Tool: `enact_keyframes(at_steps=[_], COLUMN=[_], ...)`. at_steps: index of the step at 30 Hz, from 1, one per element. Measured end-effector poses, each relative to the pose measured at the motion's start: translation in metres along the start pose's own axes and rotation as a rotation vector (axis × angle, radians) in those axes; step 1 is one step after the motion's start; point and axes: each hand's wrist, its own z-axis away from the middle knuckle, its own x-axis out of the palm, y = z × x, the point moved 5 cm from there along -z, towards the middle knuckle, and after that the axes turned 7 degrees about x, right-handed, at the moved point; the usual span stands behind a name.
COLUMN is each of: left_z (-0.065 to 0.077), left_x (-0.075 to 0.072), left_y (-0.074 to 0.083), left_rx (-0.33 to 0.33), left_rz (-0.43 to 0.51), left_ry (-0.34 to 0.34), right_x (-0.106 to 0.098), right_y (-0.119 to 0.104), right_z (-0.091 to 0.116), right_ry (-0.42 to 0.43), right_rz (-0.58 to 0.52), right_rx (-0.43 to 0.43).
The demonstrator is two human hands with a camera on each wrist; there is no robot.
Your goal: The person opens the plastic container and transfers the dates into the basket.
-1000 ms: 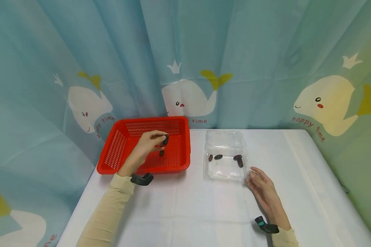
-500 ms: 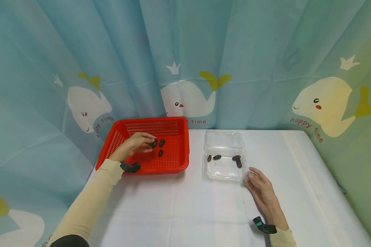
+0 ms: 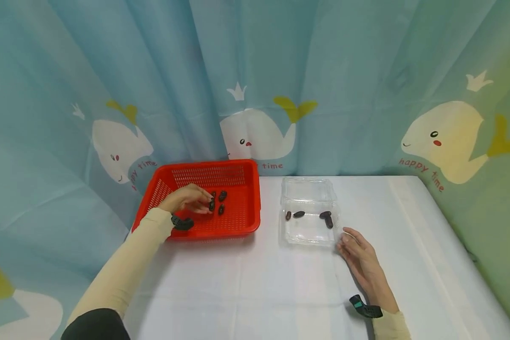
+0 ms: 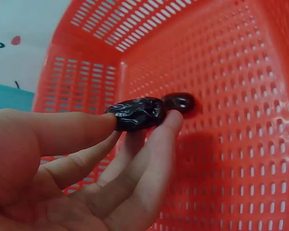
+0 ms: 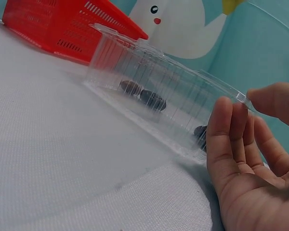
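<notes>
In the head view my left hand (image 3: 189,198) reaches into the red basket (image 3: 255,217). Between thumb and fingers it pinches a dark, wrinkled date (image 4: 137,114), just above the basket floor in the left wrist view. Close behind that one lies another date (image 4: 179,102). Two more dates, an upper one (image 3: 223,195) and a lower one (image 3: 221,209), rest on the floor right of my fingers. My right hand (image 3: 361,262) holds the near right corner of a clear plastic box (image 3: 310,242), thumb at the rim and fingers against the outer wall.
Several dates sit in the box, including one pair (image 3: 327,219) at its right side. Its clear lid (image 3: 308,190) is folded back behind it. Both containers stand on a white cloth (image 3: 255,288), with a whale-print curtain (image 3: 344,85) behind.
My left hand has shifted left inside the basket and, most recently, slightly nearer to me. Dates on the basket floor now show beside its fingertips. My right hand has stayed at the box.
</notes>
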Motion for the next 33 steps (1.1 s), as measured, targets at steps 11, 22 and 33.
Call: enact_keyframes(at_steps=[11, 22, 33], left_z=[-0.013, -0.022, -0.023], left_x=[0.004, 0.011, 0.010], left_y=[-0.009, -0.012, -0.011], left_rx=[-0.002, 0.063, 0.030], left_rz=[-0.062, -0.194, -0.215], left_ry=[0.015, 0.058, 0.052], right_x=[0.000, -0.001, -0.001], right_y=[0.004, 0.000, 0.001], right_z=[-0.001, -0.001, -0.002], right_ry=[0.013, 0.010, 0.006], right_rz=[0.003, 0.029, 0.018], right_rx=[0.028, 0.006, -0.014])
